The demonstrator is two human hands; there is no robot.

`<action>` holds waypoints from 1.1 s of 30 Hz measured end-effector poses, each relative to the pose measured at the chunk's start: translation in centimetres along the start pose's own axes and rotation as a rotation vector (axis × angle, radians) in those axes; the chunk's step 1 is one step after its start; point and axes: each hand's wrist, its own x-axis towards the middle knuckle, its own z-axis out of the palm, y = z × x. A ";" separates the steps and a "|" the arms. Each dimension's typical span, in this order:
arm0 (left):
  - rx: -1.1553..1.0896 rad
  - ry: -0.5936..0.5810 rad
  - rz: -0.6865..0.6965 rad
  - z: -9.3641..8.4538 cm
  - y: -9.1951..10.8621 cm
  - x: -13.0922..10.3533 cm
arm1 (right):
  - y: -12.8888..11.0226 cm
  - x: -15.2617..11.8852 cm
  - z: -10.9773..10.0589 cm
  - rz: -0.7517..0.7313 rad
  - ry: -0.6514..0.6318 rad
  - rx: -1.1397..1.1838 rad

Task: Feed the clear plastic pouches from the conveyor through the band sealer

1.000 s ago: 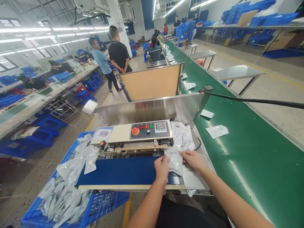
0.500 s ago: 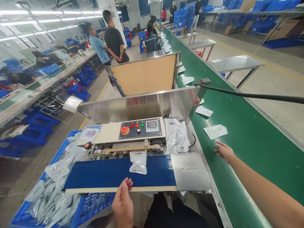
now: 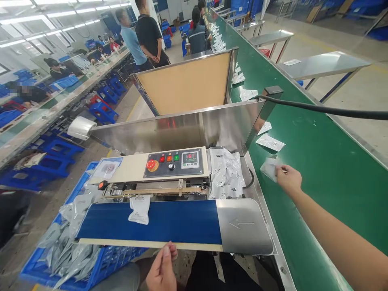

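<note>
My right hand [image 3: 288,178] is over the green conveyor belt, its fingers pinched on the edge of a small white pouch [image 3: 268,169]. Just in front of the blue belt [image 3: 178,228] is my left hand [image 3: 162,268], fingers curled together, with nothing visible in it. Another white pouch [image 3: 140,209] lies on the blue belt, its top edge in the band sealer [image 3: 133,171]. To the right of the control panel, a heap of silvery pouches [image 3: 226,171] rests on the machine.
More pouches [image 3: 270,142] lie along the green conveyor [image 3: 321,173]. A blue crate [image 3: 104,262] full of pouches stands at the sealer's left end. A metal guard [image 3: 169,129] rises behind it, and a black cable [image 3: 327,111] crosses the conveyor. Several people are further back.
My right hand has closed on a pouch on the conveyor. The pouch in the sealer has travelled left. My left hand has shifted slightly right and down, and the view has tilted down.
</note>
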 end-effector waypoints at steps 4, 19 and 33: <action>0.032 -0.294 0.155 6.2 4.0 -1.2 | -5.6 -7.7 -2.7 -0.116 0.037 0.057; -0.038 -0.713 0.057 17.9 6.8 -1.6 | -15.7 -19.6 -1.2 0.316 -0.509 0.632; -0.013 -0.504 0.070 13.6 8.3 7.1 | -20.2 -19.1 4.9 0.409 -0.665 0.645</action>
